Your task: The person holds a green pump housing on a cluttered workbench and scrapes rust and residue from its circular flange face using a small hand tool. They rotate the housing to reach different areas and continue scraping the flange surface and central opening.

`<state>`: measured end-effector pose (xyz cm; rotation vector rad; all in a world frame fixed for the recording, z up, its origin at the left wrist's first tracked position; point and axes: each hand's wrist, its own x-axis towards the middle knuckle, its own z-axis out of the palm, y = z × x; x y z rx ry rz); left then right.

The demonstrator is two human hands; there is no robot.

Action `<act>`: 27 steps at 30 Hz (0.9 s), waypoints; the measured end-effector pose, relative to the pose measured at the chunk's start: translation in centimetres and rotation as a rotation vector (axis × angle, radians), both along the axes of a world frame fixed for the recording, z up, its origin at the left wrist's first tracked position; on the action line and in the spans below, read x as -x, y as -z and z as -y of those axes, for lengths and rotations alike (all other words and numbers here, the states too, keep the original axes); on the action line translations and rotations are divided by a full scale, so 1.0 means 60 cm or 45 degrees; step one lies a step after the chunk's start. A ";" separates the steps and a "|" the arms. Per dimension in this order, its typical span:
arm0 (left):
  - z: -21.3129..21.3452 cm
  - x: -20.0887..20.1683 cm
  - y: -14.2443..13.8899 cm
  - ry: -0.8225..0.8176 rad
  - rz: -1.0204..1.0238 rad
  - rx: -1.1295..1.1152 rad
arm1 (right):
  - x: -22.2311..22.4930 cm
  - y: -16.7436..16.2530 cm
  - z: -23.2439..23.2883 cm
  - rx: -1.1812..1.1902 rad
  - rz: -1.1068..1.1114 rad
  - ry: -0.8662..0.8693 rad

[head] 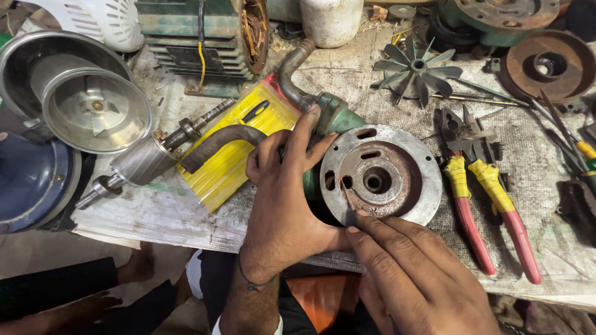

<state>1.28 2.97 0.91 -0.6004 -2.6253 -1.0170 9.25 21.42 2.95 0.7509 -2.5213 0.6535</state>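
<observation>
- Head view: the left hand (282, 205) wraps over the left side of a green pump body (338, 118), fingers spread across the casting and the thumb lying near the edge of the round metal face plate (380, 174).
- The face plate looks straight up at the camera, rusty in its middle ring, with a central bore and several slots around it; it sits near the front edge of the workbench (546, 273), on its grey woven cover.
- The right hand (416, 273) comes in from below, fingers pinched together against the plate's lower left rim; they seem to grip something thin there, but the view is too poor to tell what.
- 2 bent pipe stubs leave the pump, a brown one (217, 146) toward the left and a grey one (292, 71) toward the back.
- A yellow plastic packet (233, 155) lies under the brown stub, just beside a steel rotor shaft (149, 158).
- Right of the plate, close by, lie 2 pliers (490, 205) with red and yellow handles.
- Further back rest a grey fan impeller (413, 68) and a rusty disc (549, 65).
</observation>
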 end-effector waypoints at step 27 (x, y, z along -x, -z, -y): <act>-0.003 0.002 0.001 -0.028 0.000 -0.045 | 0.014 -0.022 -0.004 0.072 -0.009 -0.062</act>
